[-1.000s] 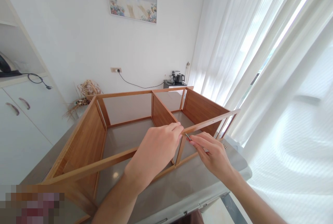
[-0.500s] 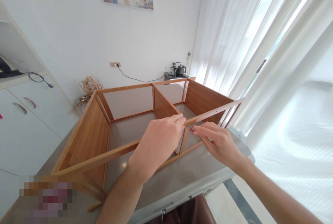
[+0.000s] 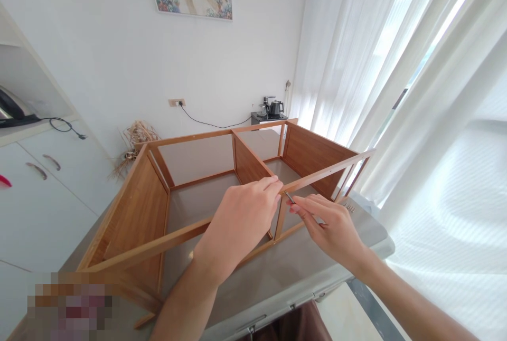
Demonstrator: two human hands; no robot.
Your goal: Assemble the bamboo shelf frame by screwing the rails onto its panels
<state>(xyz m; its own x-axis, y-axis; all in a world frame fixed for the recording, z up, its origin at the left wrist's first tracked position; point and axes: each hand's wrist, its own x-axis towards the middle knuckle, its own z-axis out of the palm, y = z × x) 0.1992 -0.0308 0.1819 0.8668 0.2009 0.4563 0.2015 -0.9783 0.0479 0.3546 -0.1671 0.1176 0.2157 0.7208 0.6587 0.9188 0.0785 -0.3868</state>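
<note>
A wooden shelf frame (image 3: 253, 157) with solid end panels and a middle panel lies on the table. My left hand (image 3: 242, 219) is closed over the near rail where the middle panel meets it; its fingertips are partly hidden. Just right of it, my right hand (image 3: 330, 222) pinches a thin metal screw (image 3: 290, 199) between thumb and fingers. The screw's far end touches the rail at that joint, and it slants down toward me. Whether it sits in a hole I cannot tell.
Several small screws (image 3: 349, 207) lie on the grey table (image 3: 253, 299) near its right end. A black kettle (image 3: 277, 108) stands on a small stand at the back. White curtains (image 3: 447, 172) hang at the right, and dried flowers (image 3: 137, 138) stand behind the frame's left corner.
The view has shifted slightly. My right hand has dipped a little, still pinching the screw at the joint; my left hand keeps its hold on the frame.
</note>
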